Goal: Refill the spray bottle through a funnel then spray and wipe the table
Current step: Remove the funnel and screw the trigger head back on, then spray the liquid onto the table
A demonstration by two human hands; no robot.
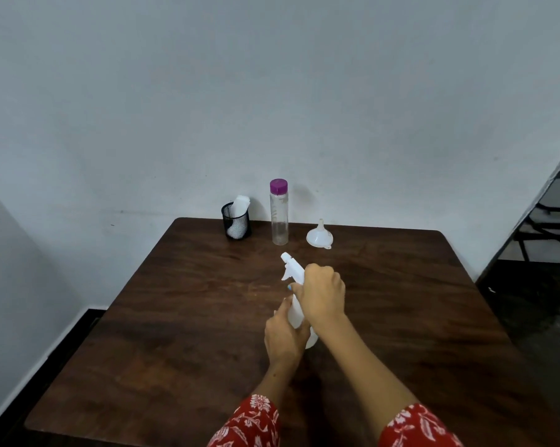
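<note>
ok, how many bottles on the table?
2. The white spray bottle stands mid-table, gripped by the left hand at the body and the right hand at the head. The clear purple-capped bottle stands at the far edge. None seems hidden.

Spray bottle (295,312) body largely hidden behind both hands; tabletop (175,333) near edge and red sleeves (249,424) cut off by bottom frame

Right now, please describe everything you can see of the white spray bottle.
The spray bottle looks like white, slightly see-through plastic. It stands upright near the middle of the brown table, its trigger head with nozzle pointing toward the far left. The left hand holds its body; the right hand grips the head. Its contents cannot be seen.
</note>
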